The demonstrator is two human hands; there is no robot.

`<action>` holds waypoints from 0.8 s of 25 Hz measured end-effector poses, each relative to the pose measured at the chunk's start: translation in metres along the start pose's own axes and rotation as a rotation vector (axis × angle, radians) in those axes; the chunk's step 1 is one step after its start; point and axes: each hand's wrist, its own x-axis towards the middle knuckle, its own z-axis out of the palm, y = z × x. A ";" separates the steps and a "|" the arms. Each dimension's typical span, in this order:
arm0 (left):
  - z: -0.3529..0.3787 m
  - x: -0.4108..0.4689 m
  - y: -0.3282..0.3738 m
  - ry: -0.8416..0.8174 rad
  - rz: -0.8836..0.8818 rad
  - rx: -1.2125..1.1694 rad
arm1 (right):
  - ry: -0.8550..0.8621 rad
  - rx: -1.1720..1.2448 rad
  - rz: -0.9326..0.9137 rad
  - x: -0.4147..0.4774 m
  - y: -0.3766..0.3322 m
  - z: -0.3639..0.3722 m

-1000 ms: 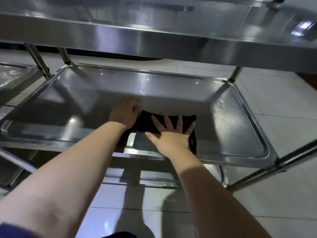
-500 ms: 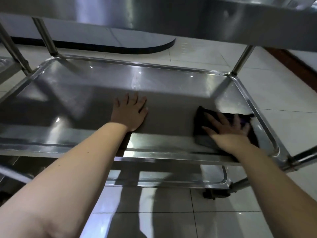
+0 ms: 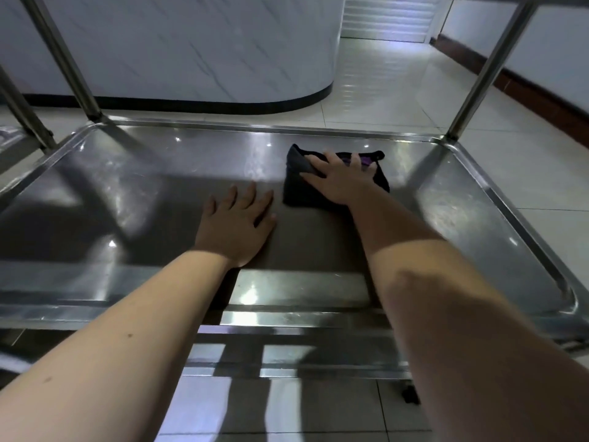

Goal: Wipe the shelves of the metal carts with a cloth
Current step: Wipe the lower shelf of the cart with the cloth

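Head view: shiny rectangular steel cart shelf [image 3: 121, 186], mid-wipe.
Right hand [image 3: 342, 181]: flat fingers pressing folded dark cloth [image 3: 296, 191], shelf's far centre.
Left hand [image 3: 236, 224]: straight fingers braced mid-shelf.
Next: probably sweep remaining shelf.

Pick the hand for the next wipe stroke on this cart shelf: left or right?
Right. The right hand lies flat on the dark cloth on the shelf, so it can probably just sweep on. The left hand rests on bare metal beside the cloth, not touching it.

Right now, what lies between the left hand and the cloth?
Only bare metal shelf, in the head view: the left hand lies flat, apart from the cloth.
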 end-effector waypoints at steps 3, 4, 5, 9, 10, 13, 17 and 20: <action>0.000 -0.001 0.003 -0.005 -0.011 -0.010 | 0.023 0.021 0.167 -0.019 0.087 -0.005; 0.000 0.000 0.003 -0.005 -0.011 -0.010 | 0.021 0.047 0.271 -0.029 0.120 -0.005; 0.000 0.001 0.004 -0.005 -0.009 -0.008 | 0.005 0.065 0.368 -0.040 0.147 -0.005; 0.004 0.000 0.006 -0.003 -0.005 0.001 | 0.045 0.093 0.393 -0.059 0.127 -0.005; 0.003 -0.001 0.006 -0.007 -0.007 0.001 | 0.050 0.096 0.286 -0.064 0.095 -0.002; -0.003 -0.005 0.004 -0.032 -0.029 -0.013 | 0.000 0.012 -0.071 -0.107 0.004 0.025; -0.008 -0.010 0.006 -0.037 -0.028 -0.029 | 0.028 -0.018 0.025 -0.172 0.071 0.021; -0.006 -0.010 0.010 -0.039 -0.037 -0.033 | -0.054 0.042 0.420 -0.212 0.153 0.010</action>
